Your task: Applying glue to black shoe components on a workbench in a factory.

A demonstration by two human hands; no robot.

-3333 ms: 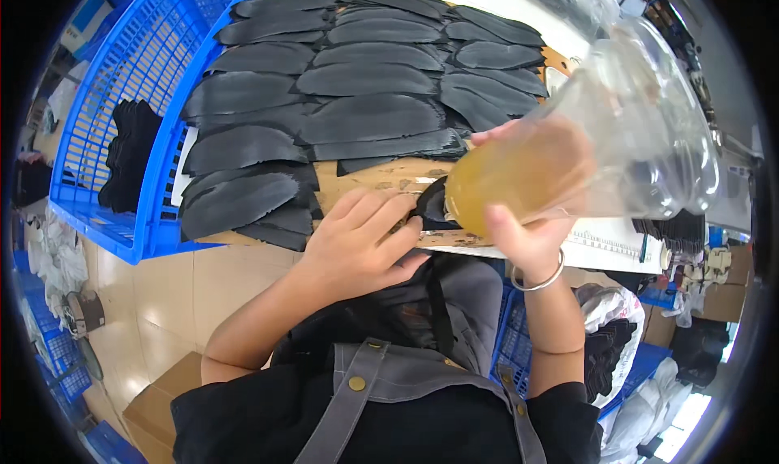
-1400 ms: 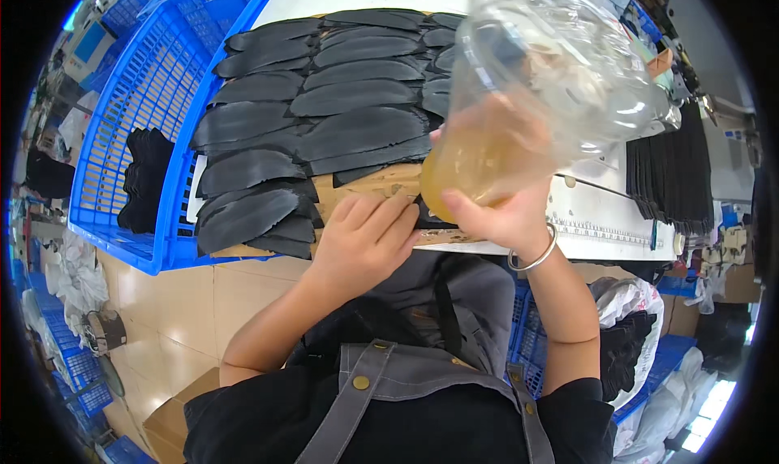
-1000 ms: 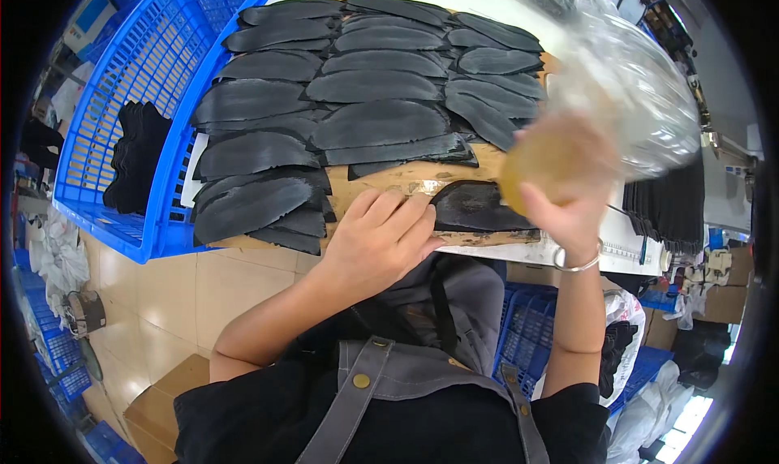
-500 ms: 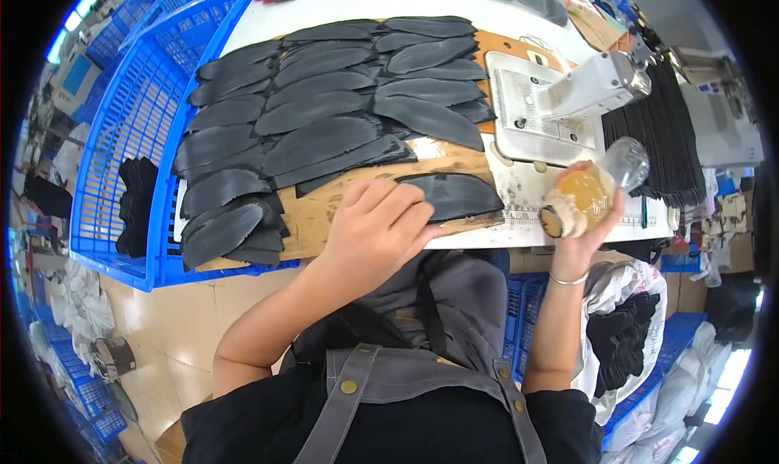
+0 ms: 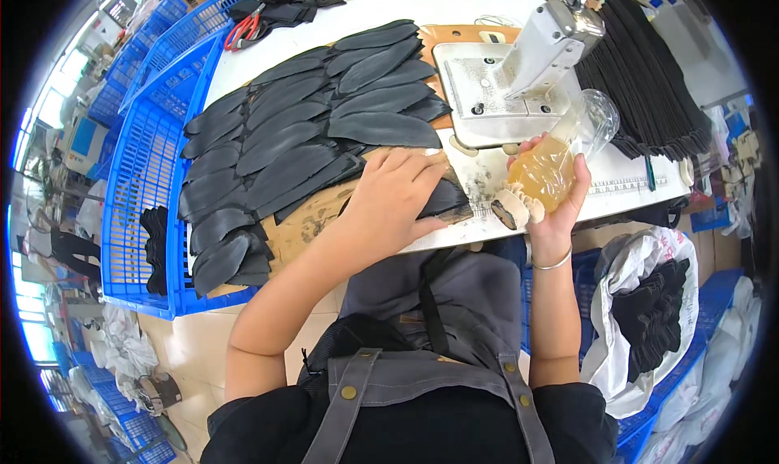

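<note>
My left hand [image 5: 395, 190] lies over a single dark curved piece [image 5: 448, 198], at the table's front edge. Its fingers reach across the piece toward the far side, and the thumb is spread toward the near edge; the hand hides most of the piece. In my right hand [image 5: 555, 227] is a clear plastic bottle [image 5: 547, 172] with amber liquid, tilted so its mouth, wrapped in pale cloth, points down and left. The mouth is beside the piece, apart from it. Overlapping rows of similar black pieces [image 5: 284, 148] cover the brown board [image 5: 304, 225] beyond my left hand.
A white sewing machine [image 5: 527, 54] stands beyond the bottle, with a stack of black strips [image 5: 641, 83] to its right. Blue crate [image 5: 138, 196] adjoins the table's left side. Red-handled scissors [image 5: 243, 31] lie at the back. A white sack [image 5: 604, 367] holds black pieces below right.
My left hand has moved right and spread from a loose curl onto the dark piece. The bottle has come left, nearer to that piece. The view has shifted and turned a little.
</note>
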